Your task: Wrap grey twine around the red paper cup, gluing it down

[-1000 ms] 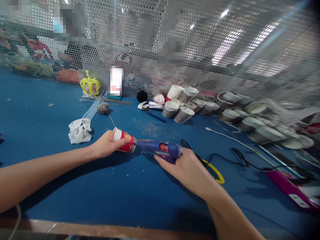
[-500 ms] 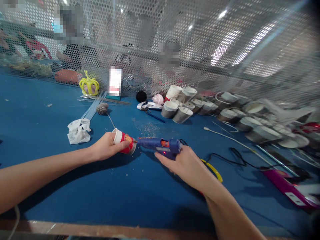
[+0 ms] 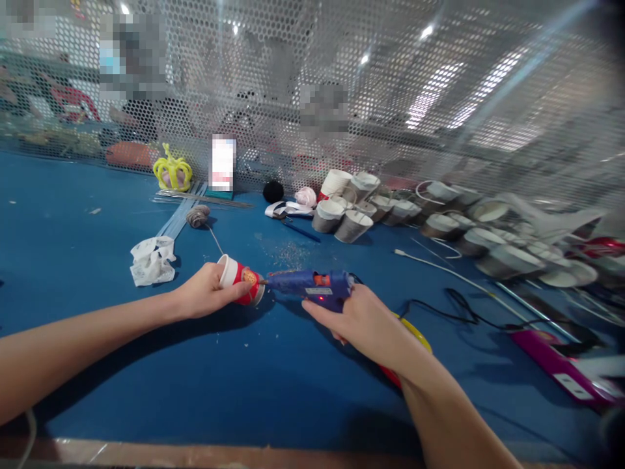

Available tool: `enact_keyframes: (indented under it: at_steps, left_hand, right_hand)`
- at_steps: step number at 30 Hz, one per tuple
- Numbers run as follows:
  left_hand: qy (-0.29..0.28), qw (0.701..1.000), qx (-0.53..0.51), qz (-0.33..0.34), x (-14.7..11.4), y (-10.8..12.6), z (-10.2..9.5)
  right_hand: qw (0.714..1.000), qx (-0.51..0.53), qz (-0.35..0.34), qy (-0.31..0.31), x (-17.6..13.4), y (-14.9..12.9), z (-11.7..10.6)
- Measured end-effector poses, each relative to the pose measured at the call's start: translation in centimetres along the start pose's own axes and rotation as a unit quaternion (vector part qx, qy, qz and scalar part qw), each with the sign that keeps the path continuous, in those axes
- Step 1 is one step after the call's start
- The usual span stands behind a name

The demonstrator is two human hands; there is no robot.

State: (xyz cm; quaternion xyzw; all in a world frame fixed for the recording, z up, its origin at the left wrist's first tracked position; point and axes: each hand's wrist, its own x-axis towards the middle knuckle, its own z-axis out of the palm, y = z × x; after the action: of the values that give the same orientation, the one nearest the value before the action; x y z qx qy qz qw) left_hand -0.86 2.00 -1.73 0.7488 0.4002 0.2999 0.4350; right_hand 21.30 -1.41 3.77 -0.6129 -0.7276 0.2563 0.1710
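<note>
My left hand (image 3: 208,291) is closed around a red and white paper cup (image 3: 243,279), tipped on its side with its mouth toward the left. In my right hand (image 3: 359,317) is a blue hot glue gun (image 3: 312,285) with a small red light lit. Its nozzle meets the cup near the base; whether glue is coming out I cannot make out. A strand of grey yarn runs from behind the cup to a ball of grey yarn (image 3: 198,216). Part of a yellow and red tool (image 3: 413,331) shows beneath my right forearm.
Several yarn-wrapped cups (image 3: 354,225) crowd the right back of the blue table (image 3: 273,384). A purple power strip (image 3: 551,365) and black cable lie at right. Crumpled white paper (image 3: 153,260), a yellow crown-shaped piece (image 3: 172,170) and a phone (image 3: 223,163) stand left and back, before a mesh screen.
The view has shifted slightly. Both hands keep their holds, and the glue gun's nozzle stays at the lower end of the cup, with little other movement.
</note>
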Motion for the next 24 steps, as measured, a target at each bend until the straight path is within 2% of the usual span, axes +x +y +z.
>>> enact_keyframes:
  at_steps: [6,12,16,21,24]
  left_hand:
    - [0.015,0.999,0.034,-0.003,-0.1,0.0,0.0]
    - [0.003,0.999,0.03,0.015,-0.1,0.1,0.0]
    - [0.015,0.999,0.041,0.021,-0.1,0.0,0.1]
    - [0.012,1.0,0.01,0.008,0.0,-0.1,0.1]
    - [0.013,1.0,-0.008,-0.025,0.1,-0.2,0.1]
  right_hand:
    - [1.0,0.002,0.02,-0.011,0.5,-0.3,-0.1]
    - [0.999,0.006,0.026,-0.039,0.2,-0.5,-0.4]
    - [0.999,0.008,0.031,-0.03,0.3,-0.6,-0.3]
    - [0.999,0.032,0.03,-0.025,0.0,-0.3,-0.1]
    - [0.998,0.047,0.036,-0.036,-0.5,-0.2,-0.1]
